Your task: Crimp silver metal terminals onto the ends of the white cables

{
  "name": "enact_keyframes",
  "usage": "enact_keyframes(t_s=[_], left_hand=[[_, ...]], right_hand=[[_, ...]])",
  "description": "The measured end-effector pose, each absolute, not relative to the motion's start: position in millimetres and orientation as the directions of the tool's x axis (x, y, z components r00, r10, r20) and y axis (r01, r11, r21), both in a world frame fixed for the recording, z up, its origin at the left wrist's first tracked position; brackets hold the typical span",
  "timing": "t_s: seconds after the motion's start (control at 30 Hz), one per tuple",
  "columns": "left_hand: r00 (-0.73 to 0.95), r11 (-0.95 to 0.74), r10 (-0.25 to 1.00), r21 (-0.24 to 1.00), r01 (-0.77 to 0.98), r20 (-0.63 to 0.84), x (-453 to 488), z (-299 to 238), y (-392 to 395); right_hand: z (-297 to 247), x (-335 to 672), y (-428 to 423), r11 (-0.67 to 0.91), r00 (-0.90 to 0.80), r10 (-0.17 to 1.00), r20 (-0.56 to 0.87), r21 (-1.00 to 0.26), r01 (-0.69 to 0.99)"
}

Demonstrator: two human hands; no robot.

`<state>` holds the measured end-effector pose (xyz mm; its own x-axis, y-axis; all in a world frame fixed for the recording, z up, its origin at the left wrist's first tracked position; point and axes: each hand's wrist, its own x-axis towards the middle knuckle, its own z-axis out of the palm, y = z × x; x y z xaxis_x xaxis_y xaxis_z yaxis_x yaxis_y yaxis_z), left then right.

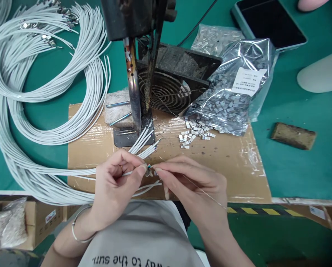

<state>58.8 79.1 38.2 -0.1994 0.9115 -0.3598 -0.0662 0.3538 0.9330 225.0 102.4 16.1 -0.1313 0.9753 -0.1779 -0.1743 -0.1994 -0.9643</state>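
My left hand is closed, thumb and forefinger pinching the end of a white cable. Small coloured wires show at its tip, between both hands' fingertips. My right hand pinches at these wires from the other side; its fingertips partly hide them. A thin strand of solder wire runs across my right hand. Above the hands stands a soldering iron, its tip pointing down. More cable ends lie just beyond my left fingers.
Large coils of white cable fill the left. A fan stands behind the iron. Small metal connectors lie on the cardboard beside a bag of connectors. A phone and a brownish block are at right.
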Motion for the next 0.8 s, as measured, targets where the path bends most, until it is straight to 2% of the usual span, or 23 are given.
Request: enact_keyframes(t_s=[0.3, 0.57, 0.8], left_hand=[[-0.198, 0.354, 0.912, 0.933, -0.064, -0.360, 58.1, 36.2, 79.8], [-0.189, 0.341, 0.915, 0.934, -0.109, -0.356, 57.2, 34.7, 76.0], [-0.204, 0.349, 0.908, 0.930, -0.112, -0.365, 58.5, 33.3, 78.6]], right_hand=[[16.3, 223.5, 102.5, -0.170, -0.119, 0.981, -0.152, -0.974, -0.151], [5.8, 222.3, 94.6, -0.144, -0.120, 0.985, -0.122, -0.970, -0.196], [8.4, 221.0, 95.2, -0.083, -0.085, 0.994, -0.072, -0.987, -0.138]])
